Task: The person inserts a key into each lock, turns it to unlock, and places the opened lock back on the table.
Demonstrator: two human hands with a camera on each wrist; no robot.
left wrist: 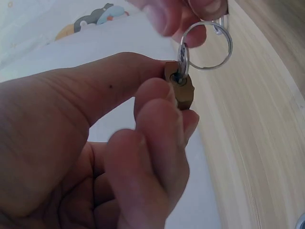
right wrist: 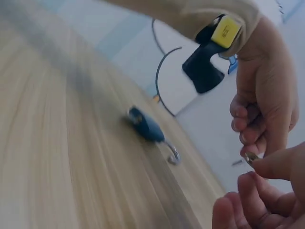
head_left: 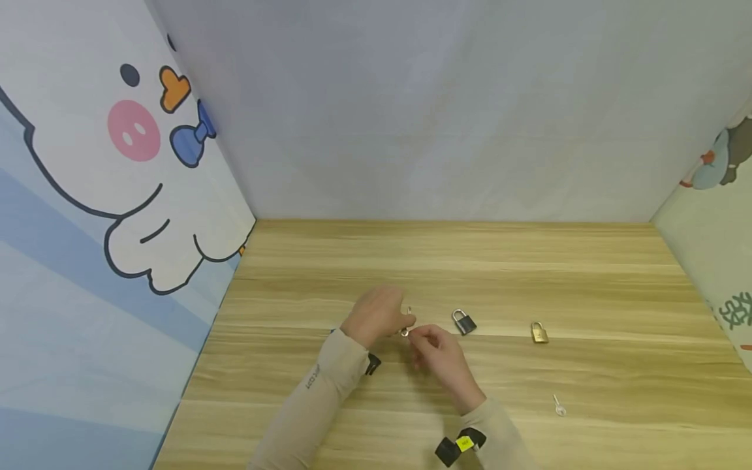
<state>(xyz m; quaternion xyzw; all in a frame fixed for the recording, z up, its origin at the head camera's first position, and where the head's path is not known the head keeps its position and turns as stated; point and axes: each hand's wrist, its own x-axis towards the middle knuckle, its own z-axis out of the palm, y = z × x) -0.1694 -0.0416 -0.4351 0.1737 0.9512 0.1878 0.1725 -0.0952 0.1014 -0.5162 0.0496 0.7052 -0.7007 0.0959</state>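
My left hand [head_left: 377, 316] pinches a small brass padlock [left wrist: 185, 95] between thumb and fingers. A key [left wrist: 181, 69] sits in the keyhole at the padlock's end, and a round wire key ring [left wrist: 230, 45] is attached to it. My right hand [head_left: 442, 362] is close by, its fingertips [left wrist: 193, 38] right behind the ring in the left wrist view. Whether they pinch the ring or only touch it cannot be told. In the right wrist view the right thumb [right wrist: 281, 164] partly covers the brass padlock.
On the wooden table [head_left: 294, 261] a black padlock [head_left: 467, 324] lies just right of my hands. Farther right lies another brass padlock [head_left: 539, 334], with a loose silver key [head_left: 560, 409] nearer me. Cloth walls stand behind and at both sides.
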